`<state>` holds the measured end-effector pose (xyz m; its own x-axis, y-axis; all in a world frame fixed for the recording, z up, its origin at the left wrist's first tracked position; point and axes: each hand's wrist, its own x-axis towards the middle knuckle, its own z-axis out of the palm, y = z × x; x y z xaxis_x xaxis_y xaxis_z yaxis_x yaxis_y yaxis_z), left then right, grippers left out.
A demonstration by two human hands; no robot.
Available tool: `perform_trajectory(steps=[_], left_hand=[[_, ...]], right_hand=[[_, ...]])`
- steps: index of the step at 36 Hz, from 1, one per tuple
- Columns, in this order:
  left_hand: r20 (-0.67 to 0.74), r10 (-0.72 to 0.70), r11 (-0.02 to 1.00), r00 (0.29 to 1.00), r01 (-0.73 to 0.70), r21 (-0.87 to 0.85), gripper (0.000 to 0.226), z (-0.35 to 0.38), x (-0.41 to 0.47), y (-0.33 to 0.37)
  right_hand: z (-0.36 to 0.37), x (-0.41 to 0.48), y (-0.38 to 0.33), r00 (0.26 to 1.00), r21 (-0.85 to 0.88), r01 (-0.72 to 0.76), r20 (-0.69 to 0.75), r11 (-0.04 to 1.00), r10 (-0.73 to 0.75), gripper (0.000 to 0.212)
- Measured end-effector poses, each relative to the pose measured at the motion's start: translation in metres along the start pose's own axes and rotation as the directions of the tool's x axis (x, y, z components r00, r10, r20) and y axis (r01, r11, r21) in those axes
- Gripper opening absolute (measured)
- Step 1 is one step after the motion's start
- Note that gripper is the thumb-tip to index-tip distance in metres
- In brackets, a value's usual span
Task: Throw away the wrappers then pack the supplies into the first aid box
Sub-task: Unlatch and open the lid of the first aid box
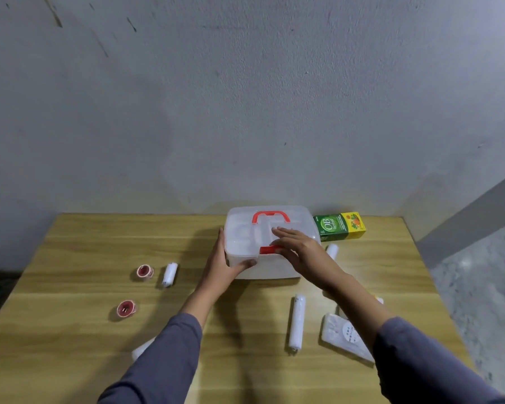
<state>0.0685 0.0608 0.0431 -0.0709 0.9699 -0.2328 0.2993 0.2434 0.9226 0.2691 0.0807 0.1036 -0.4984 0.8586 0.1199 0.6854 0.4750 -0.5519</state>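
On first aid box (245,243): left hand (220,265) grips its left-front corner; right hand (296,247) lies flat, unclenched, over lid by red latch (267,249).

The only print that reads clearly is on the green and yellow rectangular cardboard carton (339,227) lying on its side at the far edge of the wooden desk (70,258), just right of the translucent plastic first aid box with the red handle (245,228): large white letters "OB" with the smaller word "herbal" beneath, the finer lines around them too small to make out. The flat white plastic-wrapped packet (343,338) near the desk's right front carries a round white label with dark characters, too blurred to read.
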Motion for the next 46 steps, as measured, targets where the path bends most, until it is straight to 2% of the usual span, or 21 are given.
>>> perform_trajectory(steps=[8, 12, 20, 23, 29, 35, 39, 43, 46], left_hand=[[0.006, -0.005, 0.999, 1.0, 0.005, -0.039, 0.113, -0.001, 0.003, -0.006], [0.002, 0.021, 0.997, 1.0, -0.021, -0.069, 0.093, -0.001, 0.004, -0.006], [0.016, 0.069, 0.99, 0.998, -0.066, -0.122, 0.079, 0.001, 0.0, 0.002], [0.051, 0.093, 0.994, 0.994, -0.089, -0.068, 0.081, -0.001, -0.002, -0.005], [0.11, 0.131, 0.99, 0.985, -0.136, 0.04, 0.089, -0.005, -0.003, -0.007], [0.132, 0.035, 0.993, 0.991, -0.05, 0.11, 0.117, -0.003, -0.005, -0.018], [0.103, -0.036, 0.996, 0.994, 0.027, 0.09, 0.114, 0.0, -0.001, -0.018], [0.126, -0.049, 0.991, 0.991, 0.032, 0.133, 0.114, 0.001, -0.003, -0.014], [0.136, -0.056, 0.985, 0.989, 0.032, 0.167, 0.11, -0.001, 0.0, -0.021]], right_hand=[[-0.002, 0.002, -0.001, 0.999, 0.027, -0.035, 0.011, 0.999, 0.035, 0.023], [-0.004, 0.004, -0.003, 0.999, 0.046, -0.044, -0.021, 0.998, 0.045, 0.024], [-0.013, 0.011, -0.005, 0.999, 0.048, -0.044, -0.016, 0.998, 0.045, 0.027], [-0.024, 0.017, -0.009, 0.998, 0.039, -0.019, -0.06, 0.999, 0.022, 0.031], [-0.05, 0.037, -0.017, 0.985, 0.036, 0.037, -0.171, 0.999, -0.03, 0.024], [-0.062, 0.064, -0.011, 0.946, 0.06, 0.059, -0.322, 0.996, -0.037, 0.021], [-0.062, 0.079, 0.004, 0.91, 0.03, 0.045, -0.414, 0.999, -0.028, 0.022], [-0.062, 0.081, 0.028, 0.879, 0.005, -0.043, -0.475, 0.999, 0.04, 0.025], [-0.062, 0.074, 0.046, 0.808, 0.123, -0.127, -0.563, 0.984, 0.175, 0.023]])
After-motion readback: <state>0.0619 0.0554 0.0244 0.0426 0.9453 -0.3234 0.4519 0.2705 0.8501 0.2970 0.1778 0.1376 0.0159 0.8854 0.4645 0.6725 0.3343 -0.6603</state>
